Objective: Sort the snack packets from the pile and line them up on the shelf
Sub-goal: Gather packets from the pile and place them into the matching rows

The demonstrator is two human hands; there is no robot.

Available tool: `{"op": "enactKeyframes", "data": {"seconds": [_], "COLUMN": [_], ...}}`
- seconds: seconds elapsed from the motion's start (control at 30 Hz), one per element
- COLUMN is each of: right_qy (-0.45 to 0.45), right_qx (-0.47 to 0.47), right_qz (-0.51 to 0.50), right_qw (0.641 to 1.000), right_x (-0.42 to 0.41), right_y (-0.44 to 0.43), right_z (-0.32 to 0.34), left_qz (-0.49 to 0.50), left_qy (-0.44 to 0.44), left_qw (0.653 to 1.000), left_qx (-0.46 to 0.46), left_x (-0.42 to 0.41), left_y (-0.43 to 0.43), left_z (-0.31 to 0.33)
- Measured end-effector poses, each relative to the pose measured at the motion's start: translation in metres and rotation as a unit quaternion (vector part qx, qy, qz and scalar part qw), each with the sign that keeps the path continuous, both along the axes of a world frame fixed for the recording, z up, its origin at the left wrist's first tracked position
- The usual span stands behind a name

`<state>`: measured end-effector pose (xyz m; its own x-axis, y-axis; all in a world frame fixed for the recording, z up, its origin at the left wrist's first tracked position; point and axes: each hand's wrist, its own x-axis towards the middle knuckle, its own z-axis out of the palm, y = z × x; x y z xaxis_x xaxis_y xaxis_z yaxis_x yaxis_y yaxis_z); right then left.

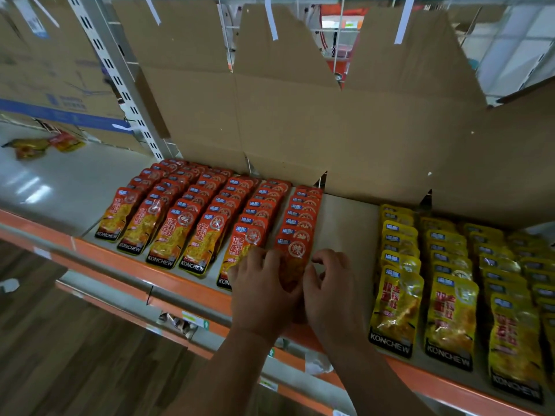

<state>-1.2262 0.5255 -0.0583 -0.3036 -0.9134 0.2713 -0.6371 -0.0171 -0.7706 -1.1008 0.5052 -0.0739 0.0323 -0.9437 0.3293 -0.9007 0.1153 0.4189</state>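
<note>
Hands are meeting over the front of the sixth red row. The left hand [264,291] is lying with its fingers spread and fairly straight across the front red packet [295,253], pressing it down onto the shelf [345,223]. The right hand [333,292] is curling its fingers loosely at the packet's right edge, thumb against the film, though whether it is truly pinching I cannot tell. That packet is sitting at the shelf's front lip, heading the last line of red packets [195,217], with bare shelf between it and the yellow packets [450,280] to the right. A few loose packets [39,145] are lying on the next bay, far left.

These pouches are looking light and floppy to me: glossy film, flat and rectangular, slightly puffed in the middle, with a clear window showing the crinkly snack. I'm guessing they are sliding easily over one another, so pinching the flat sealed top or side edges is seeming wiser than squeezing the belly. Matte brown cardboard [300,115] is backing the shelf, and a smooth orange rail [120,256] is edging it.
</note>
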Motion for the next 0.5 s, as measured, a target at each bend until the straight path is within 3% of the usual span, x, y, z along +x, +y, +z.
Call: {"op": "enactKeyframes", "data": {"seconds": [0.5], "right_qy": [-0.009], "right_qx": [0.009], "right_qz": [-0.004], "right_qw": [1.0], "right_x": [0.0], "right_y": [0.0008], "right_z": [0.0004], "left_qz": [-0.005], "left_qy": [-0.004], "left_qw": [1.0], "left_qx": [-0.003], "left_x": [0.0013], "left_y": [-0.0008], "left_z": [-0.0025]}}
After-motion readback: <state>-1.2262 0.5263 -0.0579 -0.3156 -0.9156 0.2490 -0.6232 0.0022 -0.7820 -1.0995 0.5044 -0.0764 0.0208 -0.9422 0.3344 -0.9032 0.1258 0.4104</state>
